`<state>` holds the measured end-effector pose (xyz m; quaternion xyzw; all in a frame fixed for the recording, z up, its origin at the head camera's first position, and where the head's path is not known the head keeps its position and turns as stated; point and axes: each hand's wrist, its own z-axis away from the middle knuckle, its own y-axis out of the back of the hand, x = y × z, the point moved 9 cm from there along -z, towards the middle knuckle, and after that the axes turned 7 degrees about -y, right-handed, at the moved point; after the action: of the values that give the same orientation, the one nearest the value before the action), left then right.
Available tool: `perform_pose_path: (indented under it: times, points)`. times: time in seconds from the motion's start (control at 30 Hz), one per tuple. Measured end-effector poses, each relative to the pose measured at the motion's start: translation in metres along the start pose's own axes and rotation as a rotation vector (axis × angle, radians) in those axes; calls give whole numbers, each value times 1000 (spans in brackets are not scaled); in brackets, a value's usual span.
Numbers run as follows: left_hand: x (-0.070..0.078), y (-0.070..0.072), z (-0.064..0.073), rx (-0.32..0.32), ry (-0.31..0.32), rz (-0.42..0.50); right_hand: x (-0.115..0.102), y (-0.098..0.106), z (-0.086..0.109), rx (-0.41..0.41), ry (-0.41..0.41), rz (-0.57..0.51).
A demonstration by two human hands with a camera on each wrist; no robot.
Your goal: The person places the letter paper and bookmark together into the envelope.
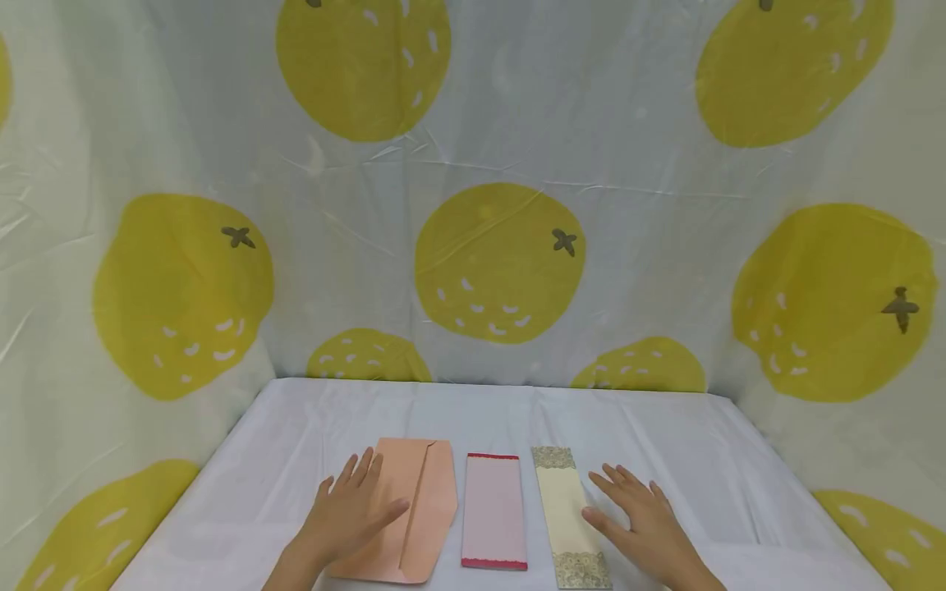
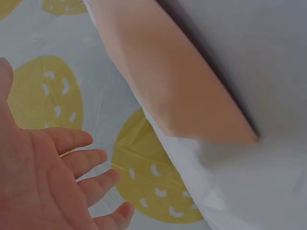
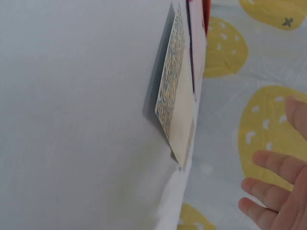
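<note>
My left hand (image 1: 342,515) is held above the peach envelope (image 1: 423,525), fingers spread and nothing in the palm. In the left wrist view the same envelope (image 2: 168,76) shows apart from the fingers. On the other side, my right hand (image 1: 645,525) hovers beside a cream card (image 1: 567,513) with patterned silver-gold bands at both ends, its fingers loosely extended. The right wrist view shows that card (image 3: 182,110) lying apart from the hand (image 3: 288,191). Between the two lies a pale pink card (image 1: 493,510) with red edges at top and bottom.
A white cloth covers the table (image 1: 680,443). Around the back and both sides hangs a pale curtain (image 1: 355,271) printed with big yellow fruits. The three paper items lie side by side near the table's front.
</note>
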<state>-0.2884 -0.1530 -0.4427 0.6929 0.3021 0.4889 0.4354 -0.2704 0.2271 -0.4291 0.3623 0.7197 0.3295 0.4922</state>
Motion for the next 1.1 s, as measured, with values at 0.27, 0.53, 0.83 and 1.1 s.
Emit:
perform_pose_path:
  times: [0.27,0.53,0.83,1.1]
  points:
    - [11,-12,-11,6,-35,26,-27,-24,-9,-66,20,-102]
    - [20,-22,-14,-23,-57,45,-47,-41,-16,-106,39,-154]
    - [18,-24,-17,-5,-58,42,-70,-66,-24,-170,88,-224]
    - [19,-20,-22,10,7,19,-90,-90,-34,-222,104,-303]
